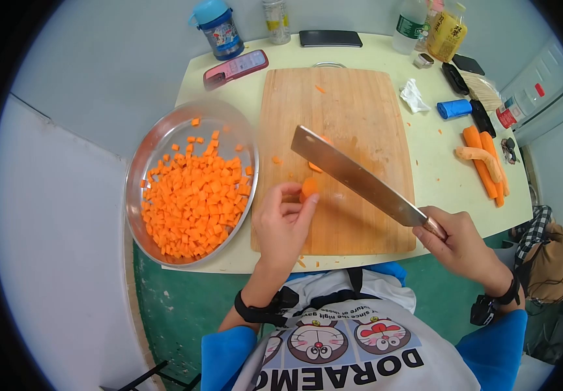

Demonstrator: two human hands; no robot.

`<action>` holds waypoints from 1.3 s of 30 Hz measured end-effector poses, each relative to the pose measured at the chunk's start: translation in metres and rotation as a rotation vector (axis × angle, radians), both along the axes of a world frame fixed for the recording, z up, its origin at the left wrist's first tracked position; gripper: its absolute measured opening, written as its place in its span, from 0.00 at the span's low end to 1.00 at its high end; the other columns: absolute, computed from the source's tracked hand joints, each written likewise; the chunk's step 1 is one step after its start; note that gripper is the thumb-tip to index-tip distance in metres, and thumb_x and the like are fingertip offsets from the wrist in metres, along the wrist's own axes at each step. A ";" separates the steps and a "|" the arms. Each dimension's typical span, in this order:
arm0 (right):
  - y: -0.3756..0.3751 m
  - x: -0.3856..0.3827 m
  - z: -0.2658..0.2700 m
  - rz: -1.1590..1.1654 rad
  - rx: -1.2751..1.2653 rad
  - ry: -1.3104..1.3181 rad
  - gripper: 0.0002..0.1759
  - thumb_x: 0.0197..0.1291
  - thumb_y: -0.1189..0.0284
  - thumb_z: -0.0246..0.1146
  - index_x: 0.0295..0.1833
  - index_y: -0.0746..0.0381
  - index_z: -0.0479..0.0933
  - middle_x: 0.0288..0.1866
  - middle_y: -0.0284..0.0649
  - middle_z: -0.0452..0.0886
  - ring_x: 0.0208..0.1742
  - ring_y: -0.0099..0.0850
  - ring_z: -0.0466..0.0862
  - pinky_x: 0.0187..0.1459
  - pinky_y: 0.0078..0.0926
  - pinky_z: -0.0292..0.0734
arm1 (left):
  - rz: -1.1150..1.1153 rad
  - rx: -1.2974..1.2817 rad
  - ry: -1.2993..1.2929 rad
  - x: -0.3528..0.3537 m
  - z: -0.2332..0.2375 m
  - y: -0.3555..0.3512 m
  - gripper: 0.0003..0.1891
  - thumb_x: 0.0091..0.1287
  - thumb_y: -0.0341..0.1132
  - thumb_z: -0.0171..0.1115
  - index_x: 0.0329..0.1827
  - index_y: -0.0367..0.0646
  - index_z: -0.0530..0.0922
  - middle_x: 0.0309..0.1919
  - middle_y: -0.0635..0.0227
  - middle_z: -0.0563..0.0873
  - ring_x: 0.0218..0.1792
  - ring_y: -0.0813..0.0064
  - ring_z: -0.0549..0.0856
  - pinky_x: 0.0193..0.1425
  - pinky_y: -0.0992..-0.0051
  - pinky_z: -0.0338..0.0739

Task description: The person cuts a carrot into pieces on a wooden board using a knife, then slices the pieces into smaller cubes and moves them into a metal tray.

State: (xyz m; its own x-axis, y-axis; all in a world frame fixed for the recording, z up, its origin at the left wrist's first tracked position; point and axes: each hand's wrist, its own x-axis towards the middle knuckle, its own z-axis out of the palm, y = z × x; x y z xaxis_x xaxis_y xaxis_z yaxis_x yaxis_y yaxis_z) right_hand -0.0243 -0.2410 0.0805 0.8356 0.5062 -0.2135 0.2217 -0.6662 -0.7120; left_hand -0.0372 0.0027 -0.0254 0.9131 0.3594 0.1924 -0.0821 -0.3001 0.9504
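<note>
My left hand (pixel 283 225) rests on the wooden cutting board (pixel 353 111), its fingers closed on a small carrot piece (pixel 309 188). My right hand (pixel 459 242) grips the handle of a large cleaver (pixel 353 176). Its blade slants up to the left above the board, just over the carrot piece. A few small carrot bits (pixel 276 159) lie loose on the board. Left of the board, a round metal plate (pixel 148 153) holds a heap of diced carrot (pixel 193 199).
Whole peeled carrots (pixel 485 159) lie on the table to the right of the board. Along the far edge stand a blue flask (pixel 219 27), bottles (pixel 408 26), two phones (pixel 236 67) and a blue roll (pixel 454 108). Another person (pixel 552 257) is at the right.
</note>
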 end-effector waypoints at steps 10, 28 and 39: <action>0.011 -0.003 0.009 0.083 -0.056 -0.015 0.11 0.62 0.73 0.56 0.48 0.66 0.73 0.20 0.45 0.74 0.19 0.39 0.77 0.24 0.30 0.71 | 0.000 -0.037 -0.014 -0.004 -0.004 -0.001 0.08 0.60 0.23 0.63 0.39 0.30 0.74 0.34 0.62 0.82 0.32 0.77 0.85 0.34 0.84 0.81; 0.018 -0.003 0.011 0.117 -0.140 -0.028 0.11 0.62 0.73 0.56 0.49 0.64 0.72 0.20 0.45 0.76 0.21 0.41 0.79 0.24 0.33 0.73 | 0.007 -0.067 -0.033 -0.004 -0.012 -0.004 0.07 0.60 0.20 0.62 0.39 0.30 0.74 0.27 0.62 0.83 0.30 0.80 0.84 0.33 0.86 0.80; 0.017 0.001 0.011 0.167 -0.145 -0.047 0.10 0.62 0.73 0.55 0.49 0.62 0.71 0.20 0.45 0.75 0.21 0.43 0.79 0.24 0.35 0.73 | 0.122 -0.008 -0.592 0.032 0.052 0.029 0.08 0.67 0.31 0.54 0.42 0.35 0.74 0.34 0.68 0.79 0.31 0.82 0.77 0.37 0.82 0.70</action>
State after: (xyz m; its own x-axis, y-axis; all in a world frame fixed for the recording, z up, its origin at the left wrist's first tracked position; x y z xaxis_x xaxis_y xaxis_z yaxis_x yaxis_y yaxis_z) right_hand -0.0235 -0.2241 0.0919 0.7537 0.6048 -0.2571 0.3676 -0.7123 -0.5979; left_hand -0.0053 0.0319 0.0265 0.6033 0.4584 0.6526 -0.5635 -0.3341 0.7556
